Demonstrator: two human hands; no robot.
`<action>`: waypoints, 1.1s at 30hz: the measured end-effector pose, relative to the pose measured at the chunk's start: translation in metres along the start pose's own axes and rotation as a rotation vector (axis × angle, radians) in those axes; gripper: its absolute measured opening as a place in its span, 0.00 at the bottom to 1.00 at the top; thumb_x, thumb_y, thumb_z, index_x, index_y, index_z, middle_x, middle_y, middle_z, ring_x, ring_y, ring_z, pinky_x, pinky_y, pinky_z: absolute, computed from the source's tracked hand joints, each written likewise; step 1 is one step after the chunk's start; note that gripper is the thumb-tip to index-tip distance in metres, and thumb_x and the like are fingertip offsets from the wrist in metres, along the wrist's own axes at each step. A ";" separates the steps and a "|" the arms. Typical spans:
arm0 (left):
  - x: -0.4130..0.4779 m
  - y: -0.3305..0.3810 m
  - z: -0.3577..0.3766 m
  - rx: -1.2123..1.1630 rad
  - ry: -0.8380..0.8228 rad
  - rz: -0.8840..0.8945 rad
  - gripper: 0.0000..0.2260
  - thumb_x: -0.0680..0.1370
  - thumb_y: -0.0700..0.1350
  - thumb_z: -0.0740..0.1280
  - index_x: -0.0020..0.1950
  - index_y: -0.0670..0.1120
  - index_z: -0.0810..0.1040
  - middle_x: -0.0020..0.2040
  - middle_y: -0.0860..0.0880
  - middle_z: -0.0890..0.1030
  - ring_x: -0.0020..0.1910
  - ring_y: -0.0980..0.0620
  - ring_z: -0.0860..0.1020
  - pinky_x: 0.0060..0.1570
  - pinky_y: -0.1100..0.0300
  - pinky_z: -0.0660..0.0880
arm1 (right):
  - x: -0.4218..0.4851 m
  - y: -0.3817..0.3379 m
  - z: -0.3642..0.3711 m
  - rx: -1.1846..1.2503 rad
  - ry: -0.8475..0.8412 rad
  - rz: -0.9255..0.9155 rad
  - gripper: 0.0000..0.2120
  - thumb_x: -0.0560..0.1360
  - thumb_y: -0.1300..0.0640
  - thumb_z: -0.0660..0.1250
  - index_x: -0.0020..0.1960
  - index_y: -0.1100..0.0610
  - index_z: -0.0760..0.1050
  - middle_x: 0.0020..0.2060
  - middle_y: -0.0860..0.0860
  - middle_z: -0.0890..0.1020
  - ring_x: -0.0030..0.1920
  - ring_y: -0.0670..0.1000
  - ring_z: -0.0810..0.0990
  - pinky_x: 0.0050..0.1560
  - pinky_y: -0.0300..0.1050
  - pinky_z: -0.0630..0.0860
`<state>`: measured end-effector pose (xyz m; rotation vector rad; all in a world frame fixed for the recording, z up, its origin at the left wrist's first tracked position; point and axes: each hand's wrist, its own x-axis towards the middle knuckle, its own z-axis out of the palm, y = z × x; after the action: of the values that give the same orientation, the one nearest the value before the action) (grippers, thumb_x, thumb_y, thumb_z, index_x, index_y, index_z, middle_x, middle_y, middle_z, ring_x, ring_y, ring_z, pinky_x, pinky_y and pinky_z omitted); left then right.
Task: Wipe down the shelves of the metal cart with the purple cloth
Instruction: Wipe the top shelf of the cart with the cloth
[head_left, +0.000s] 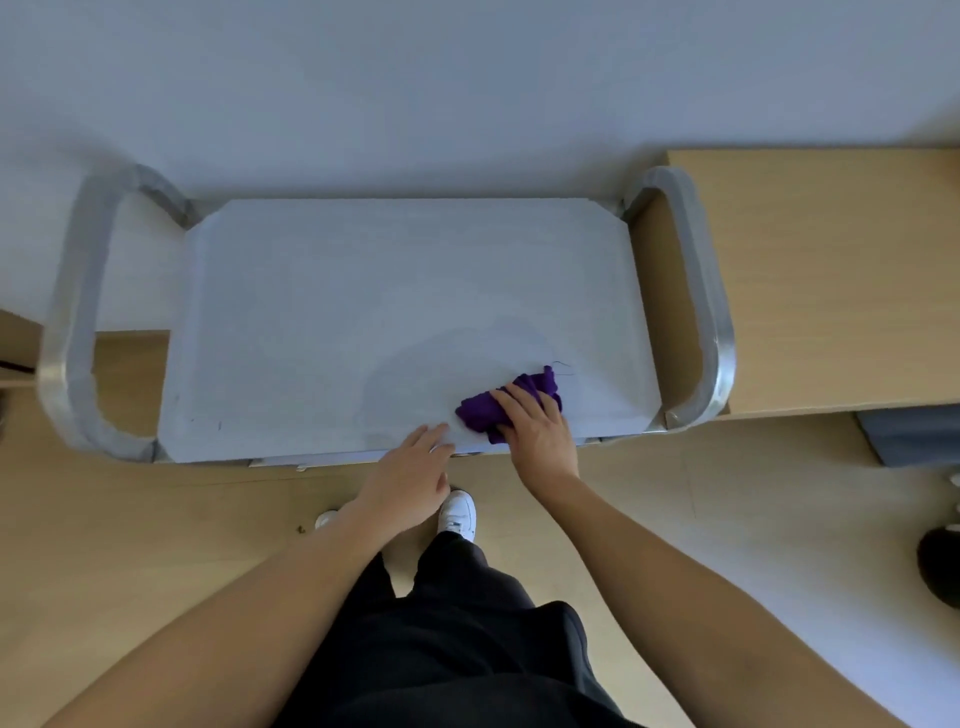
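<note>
Top shelf (363, 291) of the metal cart (291, 459): a flat, pale grey, matte sheet, rectangular with clipped far corners. It is showing a few small dark specks near its near-left corner. A bent tubular handle is looping out at each end, left handle (78, 312) and right handle (719, 332), both dull silver with a wrapped, slightly wrinkled surface.

Purple cloth (483, 410): a soft knit-looking fabric, bunched into a lump and sitting on the near-right part of the top shelf, close to the front edge. A thin dark thread is trailing from its far end.

Right hand (537, 431): lying palm-down on the cloth, fingers curving over the bunch and gripping it against the shelf. Fabric is bulging out past the fingertips and beside the thumb.

Left hand (410, 473): fingers nearly straight and close together, tips resting on the shelf's front edge just left of the cloth, holding nothing.

Surroundings: the cart is standing on a light wood-grain floor (156, 519) against a plain pale wall. A light wooden surface (831, 270) is sitting beside the right handle. The person is wearing black trousers (467, 623) and a white shoe (458, 514).
</note>
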<state>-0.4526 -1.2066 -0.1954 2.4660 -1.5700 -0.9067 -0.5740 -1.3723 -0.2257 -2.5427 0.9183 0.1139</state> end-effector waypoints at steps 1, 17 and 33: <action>-0.006 -0.005 0.000 -0.027 0.037 -0.021 0.19 0.80 0.45 0.58 0.72 0.48 0.67 0.77 0.50 0.60 0.76 0.51 0.58 0.65 0.54 0.70 | 0.000 -0.002 0.000 -0.007 0.002 0.018 0.20 0.80 0.53 0.61 0.72 0.47 0.67 0.70 0.45 0.70 0.70 0.56 0.66 0.65 0.53 0.69; -0.154 -0.089 0.038 -0.358 0.197 -0.228 0.13 0.79 0.42 0.61 0.61 0.46 0.77 0.58 0.53 0.76 0.53 0.57 0.74 0.52 0.63 0.72 | -0.045 -0.139 0.039 0.197 -0.220 -0.054 0.23 0.71 0.52 0.72 0.66 0.52 0.74 0.59 0.53 0.75 0.57 0.57 0.73 0.61 0.50 0.72; -0.225 -0.184 0.100 -0.275 0.157 -0.233 0.15 0.80 0.44 0.59 0.66 0.46 0.73 0.64 0.51 0.73 0.61 0.52 0.73 0.54 0.57 0.74 | -0.100 -0.233 0.136 0.296 -0.087 -0.043 0.21 0.71 0.57 0.73 0.64 0.55 0.77 0.57 0.55 0.78 0.56 0.59 0.74 0.60 0.52 0.73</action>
<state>-0.4241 -0.9052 -0.2473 2.4817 -1.0476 -0.8653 -0.4961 -1.0956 -0.2405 -2.2633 0.7834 0.0691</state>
